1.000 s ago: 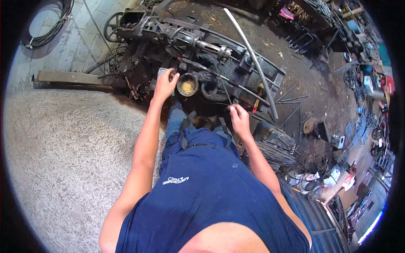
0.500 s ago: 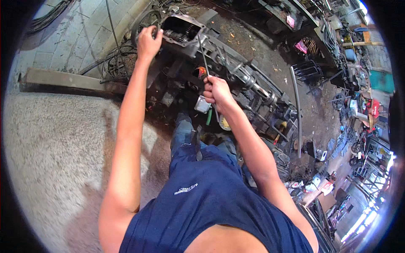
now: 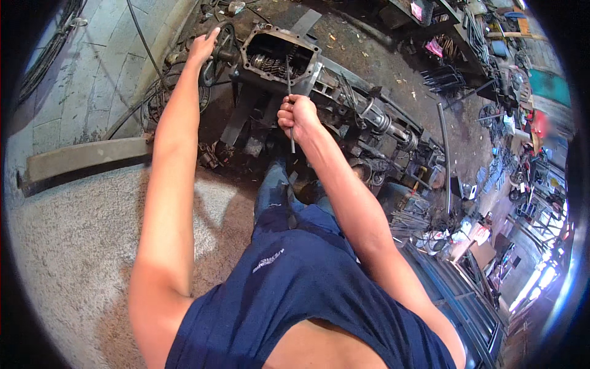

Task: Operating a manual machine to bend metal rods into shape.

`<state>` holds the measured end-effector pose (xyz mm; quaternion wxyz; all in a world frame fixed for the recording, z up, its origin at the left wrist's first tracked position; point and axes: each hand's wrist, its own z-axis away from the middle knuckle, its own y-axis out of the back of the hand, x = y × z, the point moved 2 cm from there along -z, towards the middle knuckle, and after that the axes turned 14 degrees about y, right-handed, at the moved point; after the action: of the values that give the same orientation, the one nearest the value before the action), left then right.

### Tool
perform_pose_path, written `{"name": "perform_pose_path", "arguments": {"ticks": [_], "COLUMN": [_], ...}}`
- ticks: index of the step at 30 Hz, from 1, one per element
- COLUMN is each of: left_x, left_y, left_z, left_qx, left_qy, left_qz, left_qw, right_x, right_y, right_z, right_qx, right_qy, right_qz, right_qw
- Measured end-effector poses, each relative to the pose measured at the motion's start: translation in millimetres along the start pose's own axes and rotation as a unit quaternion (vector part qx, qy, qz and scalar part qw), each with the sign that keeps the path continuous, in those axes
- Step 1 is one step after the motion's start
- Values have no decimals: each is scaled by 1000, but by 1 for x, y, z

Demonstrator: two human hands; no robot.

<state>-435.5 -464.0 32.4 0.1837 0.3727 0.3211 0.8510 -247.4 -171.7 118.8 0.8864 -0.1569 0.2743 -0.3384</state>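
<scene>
An open metal gearbox housing (image 3: 244,51) sits ahead of me, its toothed gears (image 3: 268,64) showing inside. My right hand (image 3: 298,115) is closed around a thin metal rod (image 3: 292,142). The rod's far end reaches over the housing's near rim into the opening, by the gears; whether it touches them I cannot tell. To the left of the housing is a dark wheel (image 3: 228,37) on a shaft. My left hand (image 3: 201,50) is at the wheel's left rim, its fingers partly hidden and seemingly curled onto it, one digit pointing up.
A long machine frame with a shaft (image 3: 384,123) runs right from the housing. A metal bar (image 3: 444,157) lies beyond it. Cables (image 3: 58,46) hang by the left wall, and a beam (image 3: 86,158) lies along the floor. Racks and clutter fill the right side.
My right hand has moved left and away from me, bringing the rod's end into the housing opening. The left hand has shifted left along with the wheel's rim. The whole view has also shifted.
</scene>
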Motion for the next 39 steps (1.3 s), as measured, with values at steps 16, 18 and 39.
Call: {"name": "perform_pose_path", "arguments": {"ticks": [16, 18, 39], "left_x": [0, 13, 12], "left_y": [-4, -12, -6], "left_z": [15, -6, 35], "left_qx": [35, 34, 138], "left_qy": [-5, 25, 45], "left_qz": [14, -48, -41], "left_qw": [999, 998, 989], "right_x": [-4, -7, -172], "right_y": [-30, -27, -27], "right_z": [8, 6, 23], "right_qx": [55, 78, -64], "right_qy": [-31, 24, 199], "right_qz": [-170, -154, 922], "right_qw": [983, 985, 327]}}
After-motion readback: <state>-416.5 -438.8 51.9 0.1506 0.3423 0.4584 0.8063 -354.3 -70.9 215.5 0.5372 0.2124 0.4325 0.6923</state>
